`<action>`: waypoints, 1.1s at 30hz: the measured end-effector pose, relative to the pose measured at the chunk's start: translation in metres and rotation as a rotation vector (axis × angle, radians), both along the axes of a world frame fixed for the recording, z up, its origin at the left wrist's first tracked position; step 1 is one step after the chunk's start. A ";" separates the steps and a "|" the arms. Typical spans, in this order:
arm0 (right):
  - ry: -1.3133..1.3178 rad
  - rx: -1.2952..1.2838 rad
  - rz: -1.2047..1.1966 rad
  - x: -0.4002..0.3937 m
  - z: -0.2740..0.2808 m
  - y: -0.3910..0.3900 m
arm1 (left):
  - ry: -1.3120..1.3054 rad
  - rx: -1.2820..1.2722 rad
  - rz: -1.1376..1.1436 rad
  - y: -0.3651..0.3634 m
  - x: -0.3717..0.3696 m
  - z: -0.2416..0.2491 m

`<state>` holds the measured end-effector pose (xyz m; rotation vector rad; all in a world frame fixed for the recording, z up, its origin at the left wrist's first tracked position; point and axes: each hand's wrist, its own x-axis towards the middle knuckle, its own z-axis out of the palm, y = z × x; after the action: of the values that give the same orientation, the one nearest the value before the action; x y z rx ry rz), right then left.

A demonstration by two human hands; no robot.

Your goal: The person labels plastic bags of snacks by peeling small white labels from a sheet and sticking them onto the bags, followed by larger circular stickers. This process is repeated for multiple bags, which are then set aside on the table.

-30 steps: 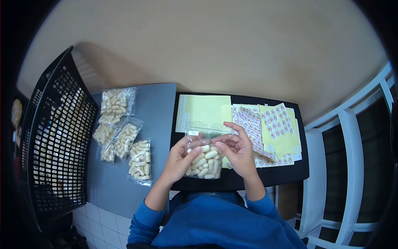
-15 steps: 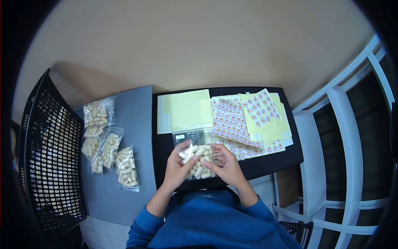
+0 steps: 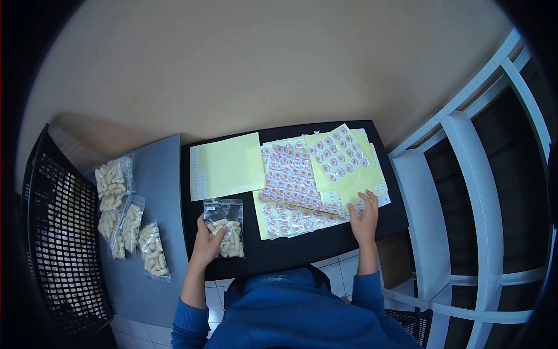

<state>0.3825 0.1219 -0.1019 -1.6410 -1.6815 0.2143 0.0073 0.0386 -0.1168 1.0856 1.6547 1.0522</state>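
Observation:
My left hand (image 3: 206,243) grips the left side of a clear zip bag (image 3: 233,232) of white, capsule-shaped pieces, thumb on top. The bag lies on the black table, and a small white label shows near its upper left corner. My right hand (image 3: 364,219) is over the lower right edge of the sticker sheets, fingers apart and nothing held. Under its fingertips is the bottom corner of a yellow sheet (image 3: 343,185) with round red-and-white stickers. A curled sheet of similar stickers (image 3: 289,174) lies left of it.
A plain yellow sheet (image 3: 229,166) with small labels along its left edge lies at the back left. Several filled bags (image 3: 153,251) rest on the grey table (image 3: 165,198). A black perforated crate (image 3: 65,244) stands far left, white shelving (image 3: 474,203) at right.
My right hand has let go of the bag and moved right to the sticker sheets. My left hand has shifted left with the bag, which now lies on the table. The view has turned slightly.

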 end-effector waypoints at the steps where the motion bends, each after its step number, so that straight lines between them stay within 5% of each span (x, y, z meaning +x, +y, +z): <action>1: -0.118 -0.022 0.055 -0.001 -0.003 0.006 | 0.000 -0.021 0.006 -0.001 0.002 0.004; 5: -0.179 -0.106 0.080 -0.014 -0.007 0.026 | 0.200 -0.095 0.037 -0.003 0.007 0.019; 7: -0.132 -0.120 0.091 -0.014 -0.007 0.033 | 0.536 -0.038 0.002 -0.004 0.011 0.022; 10: -0.104 -0.194 0.081 -0.015 -0.004 0.034 | 0.595 0.034 0.015 -0.006 0.013 0.022; 19: -0.008 0.147 0.085 -0.028 0.010 0.032 | 0.615 0.258 0.077 -0.005 0.029 0.048; 21: -0.010 0.461 0.002 -0.038 0.029 0.028 | 0.550 0.373 0.049 -0.005 0.032 0.055; 23: -0.037 0.509 0.024 -0.058 0.054 0.015 | 0.134 0.382 -0.027 -0.007 0.038 0.063; 29: -0.058 0.647 0.776 -0.156 0.111 -0.054 | -1.370 0.105 -0.195 0.009 0.064 0.078; 31: -0.024 0.562 0.946 -0.182 0.110 -0.070 | -1.198 0.085 0.068 0.004 0.054 0.066; 33: -0.002 0.524 1.001 -0.198 0.102 -0.078 | -1.209 0.127 0.080 -0.002 0.044 0.066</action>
<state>0.1842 0.0440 0.0000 -0.3383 -2.1911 0.2176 0.0509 0.0367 -0.0505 0.2650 0.6462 1.4524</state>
